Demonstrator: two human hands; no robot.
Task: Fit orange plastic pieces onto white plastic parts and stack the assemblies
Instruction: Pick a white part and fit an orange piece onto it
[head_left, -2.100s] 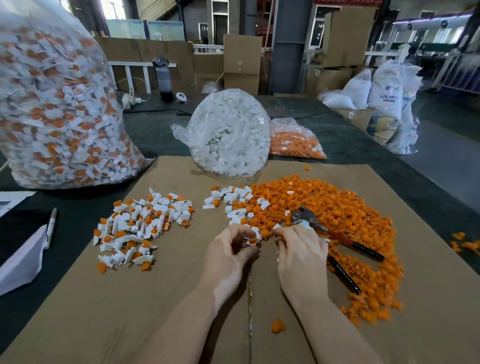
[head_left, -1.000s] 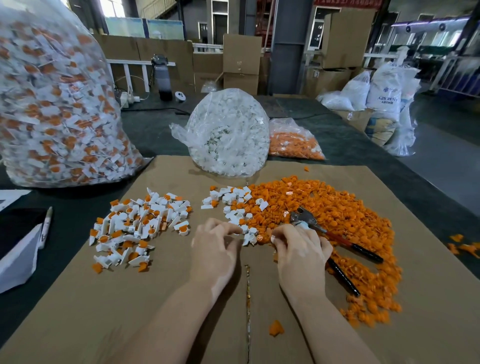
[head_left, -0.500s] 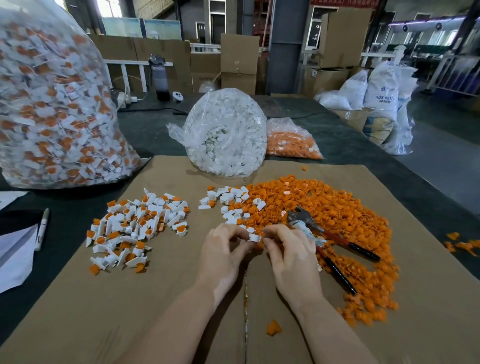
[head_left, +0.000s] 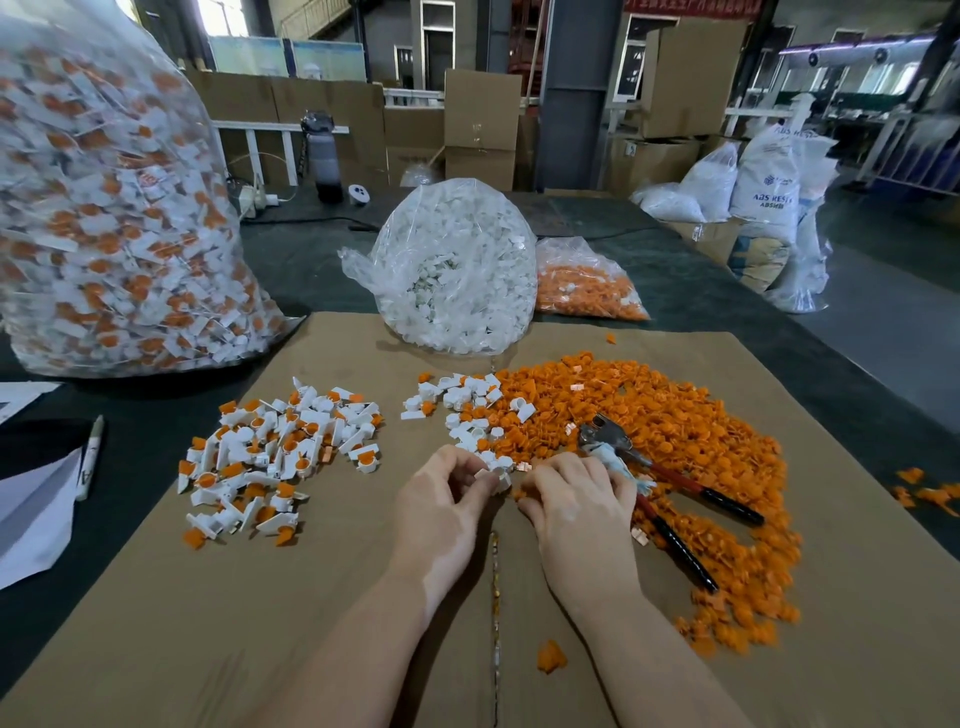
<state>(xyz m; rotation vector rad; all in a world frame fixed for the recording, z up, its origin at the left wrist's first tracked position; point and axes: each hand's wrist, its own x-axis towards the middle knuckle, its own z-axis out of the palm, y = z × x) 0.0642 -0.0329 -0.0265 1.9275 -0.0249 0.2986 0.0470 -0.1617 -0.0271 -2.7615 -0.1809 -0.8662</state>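
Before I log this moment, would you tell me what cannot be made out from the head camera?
- Right hand: its curled fingers hide whatever it holds.
- White part pinched by the left hand: too small to tell whether an orange piece is fitted.
- Pliers: partly covered by the right hand.
- Big bag of assemblies: cut off by the left edge.

Right hand (head_left: 576, 506) curls over its fingertips, so whatever it grips is hidden. Far left, the big bag (head_left: 104, 208) runs off the edge.
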